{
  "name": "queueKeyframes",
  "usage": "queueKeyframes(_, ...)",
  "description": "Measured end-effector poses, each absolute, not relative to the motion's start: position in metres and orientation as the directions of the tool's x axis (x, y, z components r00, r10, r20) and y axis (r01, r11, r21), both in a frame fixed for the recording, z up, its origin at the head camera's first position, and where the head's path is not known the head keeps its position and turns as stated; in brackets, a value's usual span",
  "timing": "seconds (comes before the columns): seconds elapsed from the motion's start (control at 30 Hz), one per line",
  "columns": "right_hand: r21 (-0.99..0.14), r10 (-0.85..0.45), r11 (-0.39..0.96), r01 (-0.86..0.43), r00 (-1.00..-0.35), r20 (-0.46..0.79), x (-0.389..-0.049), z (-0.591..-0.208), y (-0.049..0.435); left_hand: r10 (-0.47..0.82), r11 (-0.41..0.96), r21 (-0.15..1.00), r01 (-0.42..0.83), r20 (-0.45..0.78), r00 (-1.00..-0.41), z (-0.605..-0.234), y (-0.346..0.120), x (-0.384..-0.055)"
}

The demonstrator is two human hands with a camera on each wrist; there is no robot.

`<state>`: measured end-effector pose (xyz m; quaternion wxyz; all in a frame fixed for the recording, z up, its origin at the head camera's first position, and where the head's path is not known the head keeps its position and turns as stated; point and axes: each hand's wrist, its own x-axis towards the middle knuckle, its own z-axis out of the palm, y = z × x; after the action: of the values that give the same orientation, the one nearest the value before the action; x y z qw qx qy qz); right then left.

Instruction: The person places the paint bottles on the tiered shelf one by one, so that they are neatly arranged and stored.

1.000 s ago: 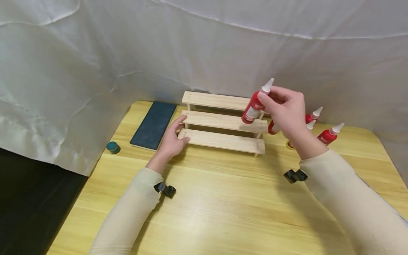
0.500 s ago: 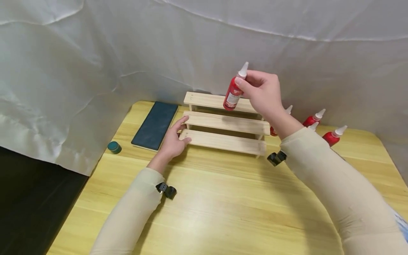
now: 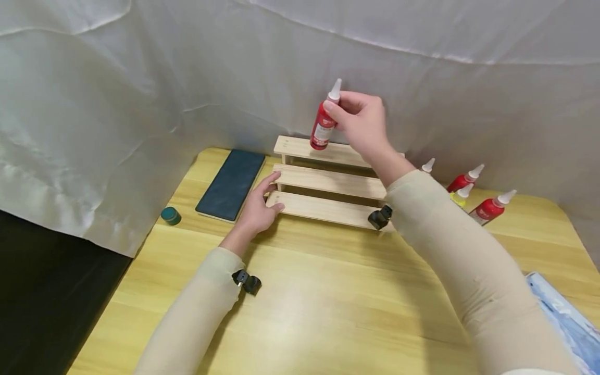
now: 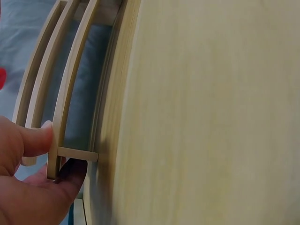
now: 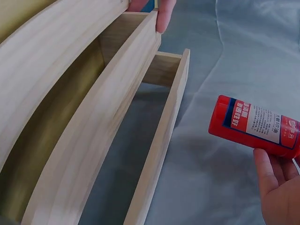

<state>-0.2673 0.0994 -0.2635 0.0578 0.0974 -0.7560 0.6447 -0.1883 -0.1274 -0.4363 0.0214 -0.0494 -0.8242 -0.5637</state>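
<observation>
My right hand (image 3: 363, 122) pinches a red squeeze bottle (image 3: 322, 127) with a white pointed nozzle near its neck. In the head view the bottle overlaps the top plank of a three-tier wooden rack (image 3: 333, 179). The right wrist view shows a gap between the bottle (image 5: 255, 124) and the top plank (image 5: 161, 136). Over at the rack's left end, my left hand (image 3: 257, 208) grips the lower tiers. Seen from the left wrist, its thumb (image 4: 37, 140) lies against a plank, with fingers bent around that plank's end.
Several more nozzle bottles, including a red bottle (image 3: 487, 210) and a yellow bottle (image 3: 461, 196), stand right of the rack. Left of it lie a dark flat box (image 3: 231, 185) and a small teal jar (image 3: 171, 215). A blue-white item (image 3: 564, 317) lies at right; a grey curtain (image 3: 225, 67) hangs behind.
My right hand has carried the red squeeze bottle leftward and up, from the rack's right end toward its top tier, and the bottle is more upright. The left hand has kept its place.
</observation>
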Motion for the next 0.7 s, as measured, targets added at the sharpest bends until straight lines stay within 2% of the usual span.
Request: queueKeyframes(0.7, -0.924, -0.112, 0.325, -0.202, -0.978, 0.175, -0.293, -0.289, 0.058, 0.071, 0.374, 0.919, 0.128, 0.11, -0.991, -0.442, -0.124, -0.185)
